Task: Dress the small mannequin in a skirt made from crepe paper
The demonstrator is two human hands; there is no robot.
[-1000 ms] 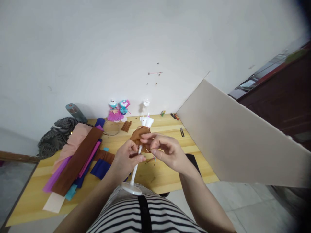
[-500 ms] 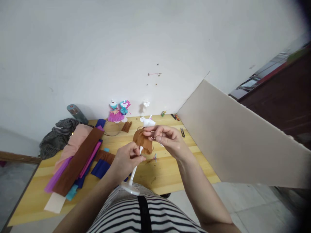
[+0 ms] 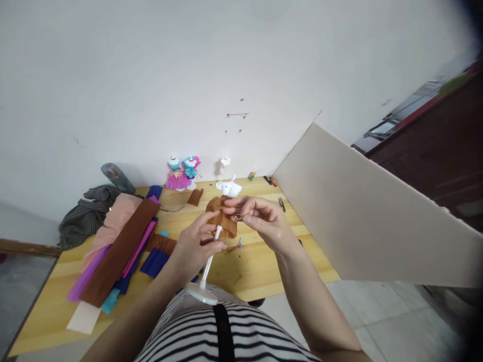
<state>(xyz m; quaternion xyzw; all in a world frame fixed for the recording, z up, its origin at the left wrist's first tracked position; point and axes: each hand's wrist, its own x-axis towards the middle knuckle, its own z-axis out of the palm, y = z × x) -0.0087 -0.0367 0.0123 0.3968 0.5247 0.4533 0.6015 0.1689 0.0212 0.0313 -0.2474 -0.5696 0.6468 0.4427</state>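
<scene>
Holding brown fabric (image 3: 228, 229), strand (image 3: 238, 217) in hands (image 3: 268, 223); green container (image 3: 252, 176), markings unreadable.

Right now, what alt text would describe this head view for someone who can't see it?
A person's left hand is at a brown skirt on a tilted white mannequin, while the right hand pinches a thin, pale strand. Coloured sheets lie on the table to the left, and two dressed figures stand near the wall.
</scene>
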